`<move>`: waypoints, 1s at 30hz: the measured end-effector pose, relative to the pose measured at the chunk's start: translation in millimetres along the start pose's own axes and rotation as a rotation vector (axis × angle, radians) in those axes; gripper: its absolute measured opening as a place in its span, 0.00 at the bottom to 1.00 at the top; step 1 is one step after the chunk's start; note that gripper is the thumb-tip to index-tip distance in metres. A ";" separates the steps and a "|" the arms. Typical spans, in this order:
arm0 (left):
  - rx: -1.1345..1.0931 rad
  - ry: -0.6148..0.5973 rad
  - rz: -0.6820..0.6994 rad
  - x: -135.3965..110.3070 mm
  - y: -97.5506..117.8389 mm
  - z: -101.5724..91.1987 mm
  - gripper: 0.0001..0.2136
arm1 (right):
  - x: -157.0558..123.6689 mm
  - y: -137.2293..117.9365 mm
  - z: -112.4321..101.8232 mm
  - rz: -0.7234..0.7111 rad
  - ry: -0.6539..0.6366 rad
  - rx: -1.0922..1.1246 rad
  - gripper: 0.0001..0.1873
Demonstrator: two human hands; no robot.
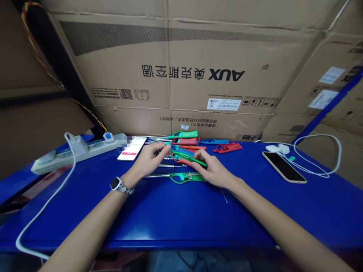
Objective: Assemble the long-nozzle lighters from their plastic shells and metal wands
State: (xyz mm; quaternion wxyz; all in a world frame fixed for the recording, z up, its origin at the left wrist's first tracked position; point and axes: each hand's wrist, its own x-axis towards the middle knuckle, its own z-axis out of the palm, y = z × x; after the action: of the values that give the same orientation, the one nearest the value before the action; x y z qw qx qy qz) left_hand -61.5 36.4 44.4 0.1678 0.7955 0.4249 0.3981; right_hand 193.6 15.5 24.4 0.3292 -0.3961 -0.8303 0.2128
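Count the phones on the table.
2. A lit phone lies left, beside the power strip; a dark phone lies right, near a white plug. None looks hidden.

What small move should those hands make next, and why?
Probably lower the left hand to pick up the green lighter lying loose on the blue table just beneath both hands. The right hand already grips the bundle of lighters, with the left fingers only pinching its end, so the left seems freest to reach.
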 end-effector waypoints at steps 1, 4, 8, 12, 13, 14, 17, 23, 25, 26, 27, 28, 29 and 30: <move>0.013 -0.021 -0.010 -0.2 -1.0 -0.9 0.21 | -1.2 0.0 -0.3 0.007 -0.024 -0.008 0.12; 0.056 -0.070 -0.039 -1.1 -4.6 -3.5 0.20 | -4.2 2.5 -2.2 0.023 -0.070 -0.019 0.16; 0.086 -0.116 -0.013 -1.1 -6.8 -5.2 0.21 | -9.3 4.2 -2.6 -0.072 -0.134 -0.100 0.15; 0.108 -0.159 0.015 -0.8 -8.6 -5.1 0.21 | -10.8 2.4 2.0 -0.184 -0.175 -0.252 0.17; 0.114 -0.171 0.016 -1.0 -9.6 -5.0 0.21 | -10.3 1.9 3.6 -0.206 -0.182 -0.288 0.17; 0.120 -0.182 0.019 -1.2 -10.8 -4.9 0.21 | -9.8 1.6 5.2 -0.221 -0.191 -0.315 0.17; 0.140 -0.217 0.027 -1.7 -14.4 -4.3 0.20 | -8.6 1.3 9.8 -0.216 -0.201 -0.342 0.17; 0.148 -0.308 -0.009 -2.5 -19.1 -1.7 0.17 | -9.0 3.3 16.3 -0.214 -0.208 -0.369 0.18; 0.113 -0.351 -0.009 -3.3 -19.1 -1.8 0.15 | -8.5 4.0 16.9 -0.220 -0.214 -0.384 0.19; 0.090 -0.376 -0.008 -3.8 -18.6 -2.2 0.14 | -8.0 4.2 16.8 -0.218 -0.216 -0.388 0.19; 0.069 -0.404 -0.011 -4.4 -17.7 -2.7 0.13 | -7.4 4.3 16.6 -0.213 -0.219 -0.390 0.18; 0.050 -0.432 -0.016 -5.1 -16.5 -3.2 0.12 | -6.7 4.3 16.4 -0.207 -0.222 -0.388 0.18; 0.036 -0.460 -0.025 -5.8 -15.2 -3.5 0.12 | -6.0 4.3 16.0 -0.202 -0.227 -0.383 0.18; 0.026 -0.489 -0.038 -6.6 -14.0 -3.4 0.11 | -5.4 4.2 15.7 -0.199 -0.234 -0.375 0.18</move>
State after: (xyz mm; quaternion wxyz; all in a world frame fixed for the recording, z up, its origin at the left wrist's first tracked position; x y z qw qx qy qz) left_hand -73.8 38.9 34.9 0.2627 0.8622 0.3915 0.1851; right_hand 187.1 12.2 8.9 0.1709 -0.3393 -0.9227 0.0657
